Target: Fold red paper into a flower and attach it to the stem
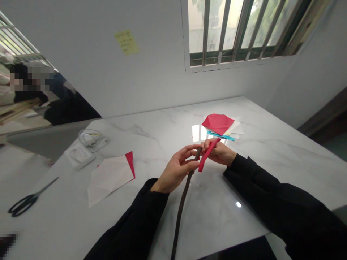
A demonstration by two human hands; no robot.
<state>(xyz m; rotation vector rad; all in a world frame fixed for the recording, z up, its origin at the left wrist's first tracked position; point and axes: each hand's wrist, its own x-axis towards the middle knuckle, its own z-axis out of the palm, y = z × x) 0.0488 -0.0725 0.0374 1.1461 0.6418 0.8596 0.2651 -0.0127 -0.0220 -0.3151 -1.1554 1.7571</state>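
Note:
A thin dark brown stick (181, 209) runs from the lower edge of the view up to my fingers. Near its upper end my left hand (177, 169) is closed around it, thumb against fingers. My right hand (219, 152) is closed on a narrow folded strip of red paper (207, 156), which slants down beside the stick's tip. Whether the strip touches the stick I cannot tell. Just beyond my right hand lies a pile of papers with a creased red sheet (218, 124) on top and a blue strip (221, 135) below.
On the marble-patterned table (151, 133), a pale sheet with a red corner (112, 177) lies left of my left hand. Farther left are black-handled scissors (34, 198), a white box (79, 156) and a coiled white cable (93, 139). Another person (29, 83) is at far left.

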